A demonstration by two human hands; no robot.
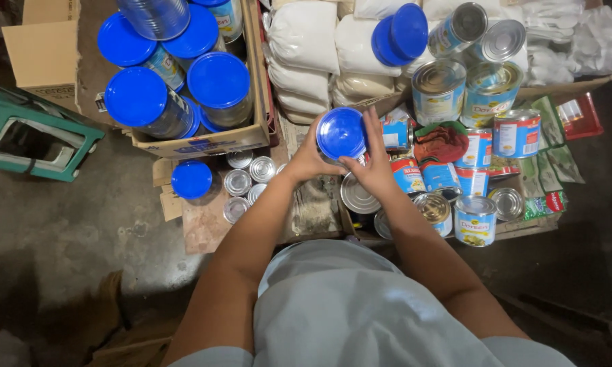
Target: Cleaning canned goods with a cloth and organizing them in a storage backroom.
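Note:
Both of my hands are closed around one tin with a blue plastic lid (pixel 340 132), held upright above the floor. My left hand (pixel 307 160) grips its left side and my right hand (pixel 374 162) wraps its right side, thumb over the front. Just below the held tin lies a silver-topped can (pixel 357 196). Small blue-and-red labelled cans (pixel 408 173) stand right beside my right hand.
A cardboard box (pixel 197 141) holds several blue-lidded tins at the upper left. White sacks (pixel 304 41) are stacked behind. Larger cans (pixel 474 219) crowd the right. Small silver cans (pixel 238 182) and a loose blue lid (pixel 191 179) sit left. A green stool (pixel 27 132) stands far left.

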